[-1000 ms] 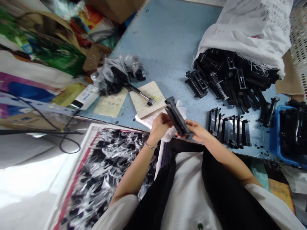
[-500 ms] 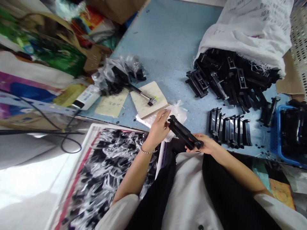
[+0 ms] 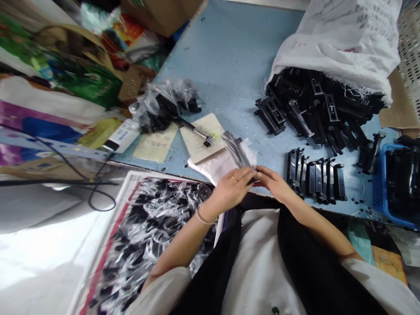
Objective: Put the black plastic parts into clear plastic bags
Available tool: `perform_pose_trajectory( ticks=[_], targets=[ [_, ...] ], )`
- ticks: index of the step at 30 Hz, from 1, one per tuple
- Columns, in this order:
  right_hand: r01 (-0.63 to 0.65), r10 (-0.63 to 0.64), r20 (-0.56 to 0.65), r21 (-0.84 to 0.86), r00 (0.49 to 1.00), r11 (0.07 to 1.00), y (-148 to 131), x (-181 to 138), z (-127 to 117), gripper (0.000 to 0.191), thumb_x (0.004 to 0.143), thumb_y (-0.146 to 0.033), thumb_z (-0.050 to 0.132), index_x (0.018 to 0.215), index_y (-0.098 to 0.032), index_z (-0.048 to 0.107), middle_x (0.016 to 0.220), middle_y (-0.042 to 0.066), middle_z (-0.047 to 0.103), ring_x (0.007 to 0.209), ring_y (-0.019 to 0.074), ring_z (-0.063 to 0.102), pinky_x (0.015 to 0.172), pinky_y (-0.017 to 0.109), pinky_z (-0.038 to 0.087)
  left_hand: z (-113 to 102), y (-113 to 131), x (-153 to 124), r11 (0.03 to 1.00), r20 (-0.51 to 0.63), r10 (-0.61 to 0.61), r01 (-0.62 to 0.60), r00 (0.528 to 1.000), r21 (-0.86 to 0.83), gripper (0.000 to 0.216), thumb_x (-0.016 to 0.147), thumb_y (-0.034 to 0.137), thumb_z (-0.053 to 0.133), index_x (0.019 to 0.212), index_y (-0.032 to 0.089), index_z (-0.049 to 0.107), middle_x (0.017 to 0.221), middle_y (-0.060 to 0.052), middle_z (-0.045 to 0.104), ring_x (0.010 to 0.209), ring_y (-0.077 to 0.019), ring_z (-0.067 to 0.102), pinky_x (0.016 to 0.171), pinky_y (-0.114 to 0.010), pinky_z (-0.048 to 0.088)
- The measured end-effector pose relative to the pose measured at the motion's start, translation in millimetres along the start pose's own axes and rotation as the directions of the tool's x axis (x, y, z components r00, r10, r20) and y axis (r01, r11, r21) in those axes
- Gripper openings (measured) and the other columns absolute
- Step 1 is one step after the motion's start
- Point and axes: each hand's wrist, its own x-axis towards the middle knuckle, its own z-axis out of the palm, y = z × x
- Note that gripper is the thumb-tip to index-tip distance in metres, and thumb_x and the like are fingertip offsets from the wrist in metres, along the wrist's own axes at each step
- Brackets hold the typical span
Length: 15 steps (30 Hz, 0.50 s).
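A long black plastic part (image 3: 236,151), now inside a clear plastic bag, points up and away from me over the near edge of the blue table (image 3: 226,74). My left hand (image 3: 231,189) and my right hand (image 3: 274,183) meet at its near end, fingers pinched on the bagged part. Under them lies a stack of clear bags (image 3: 216,165). A row of black parts (image 3: 315,177) stands just right of my right hand.
A white sack (image 3: 341,39) spills several black parts (image 3: 315,105) at the back right. A blue bin (image 3: 398,183) sits at the right edge. A box of bagged parts (image 3: 147,236) is at my lower left. A tool (image 3: 197,131) lies on cardboard.
The bare black part, held low and level half a second ago, now stands tilted up inside a clear bag. My left hand has moved in to meet my right hand.
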Motion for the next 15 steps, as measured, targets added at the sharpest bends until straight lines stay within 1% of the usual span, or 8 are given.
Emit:
perform_pose_trajectory(
  ticks=[2,3,5,7,9,11,13,15],
  targets=[
    [0.017,-0.016,0.068,-0.005,0.998,1.0,-19,-8,-14,0.047,0.086,-0.058,0.072,0.117,-0.023,0.07,0.113,0.007,0.075,0.099,0.0205,0.072,0.094,0.041,0.058,-24,-36,19,0.987,-0.033,-0.119,0.121,0.992,0.102,0.034,0.098,0.025,0.056,0.13,0.018,0.062,0.127,-0.012,0.071,0.12,-0.0265,0.067,0.105,-0.045,0.055],
    [0.04,-0.037,0.06,-0.038,0.998,0.998,-28,-11,-24,0.048,0.087,-0.059,0.07,0.118,-0.023,0.07,0.114,0.008,0.075,0.1,0.0209,0.073,0.096,0.042,0.058,-37,-59,29,0.969,-0.068,-0.186,0.195,0.98,0.155,0.032,0.096,0.027,0.057,0.126,0.016,0.064,0.126,-0.012,0.071,0.12,-0.0271,0.066,0.106,-0.047,0.054],
    [0.085,-0.089,-0.023,-0.137,0.996,0.987,-41,-17,-45,0.045,0.087,-0.059,0.071,0.114,-0.022,0.072,0.108,0.008,0.077,0.097,0.0207,0.074,0.097,0.043,0.057,-65,-110,48,0.909,-0.175,-0.293,0.33,0.94,0.253,0.034,0.094,0.025,0.054,0.123,0.01,0.064,0.13,-0.014,0.068,0.126,-0.028,0.06,0.112,-0.051,0.047],
    [0.108,-0.141,-0.126,-0.24,0.982,0.965,-49,-22,-66,0.041,0.087,-0.055,0.072,0.11,-0.022,0.072,0.103,0.006,0.077,0.094,0.0204,0.074,0.096,0.043,0.058,-86,-160,61,0.844,-0.264,-0.377,0.447,0.888,0.295,0.034,0.088,0.019,0.057,0.119,0.008,0.062,0.129,-0.013,0.067,0.13,-0.0291,0.056,0.114,-0.056,0.043],
    [0.121,-0.197,-0.198,-0.34,0.96,0.932,-51,-25,-84,0.036,0.09,-0.051,0.069,0.111,-0.022,0.072,0.102,0.006,0.077,0.094,0.0205,0.074,0.094,0.043,0.059,-98,-203,67,0.814,-0.34,-0.415,0.511,0.844,0.275,0.034,0.089,0.02,0.056,0.121,0.01,0.059,0.134,-0.01,0.064,0.135,-0.0298,0.052,0.117,-0.061,0.037],
    [0.13,-0.257,-0.221,-0.465,0.941,0.875,-51,-27,-100,0.031,0.095,-0.045,0.062,0.113,-0.021,0.071,0.102,0.007,0.076,0.093,0.0208,0.074,0.093,0.044,0.059,-100,-235,68,0.8,-0.347,-0.469,0.557,0.812,0.223,0.033,0.092,0.03,0.054,0.119,0.012,0.059,0.135,-0.007,0.061,0.138,-0.0312,0.049,0.118,-0.064,0.033],
    [0.136,-0.33,-0.18,-0.658,0.927,0.741,-51,-29,-113,0.028,0.099,-0.035,0.053,0.115,-0.02,0.07,0.106,0.008,0.075,0.096,0.0219,0.073,0.094,0.045,0.059,-98,-255,68,0.788,-0.307,-0.51,0.579,0.804,0.209,0.04,0.094,0.043,0.048,0.117,0.012,0.059,0.133,-0.006,0.06,0.14,-0.0351,0.049,0.117,-0.066,0.035],
    [0.134,-0.383,-0.069,-0.869,0.921,0.477,-53,-30,-123,0.033,0.099,-0.02,0.044,0.12,-0.02,0.07,0.116,0.011,0.073,0.106,0.0249,0.071,0.097,0.048,0.057,-96,-259,71,0.779,-0.263,-0.519,0.576,0.814,0.248,0.048,0.093,0.05,0.04,0.117,0.012,0.059,0.132,-0.008,0.06,0.14,-0.041,0.048,0.112,-0.07,0.037]
  ],
)
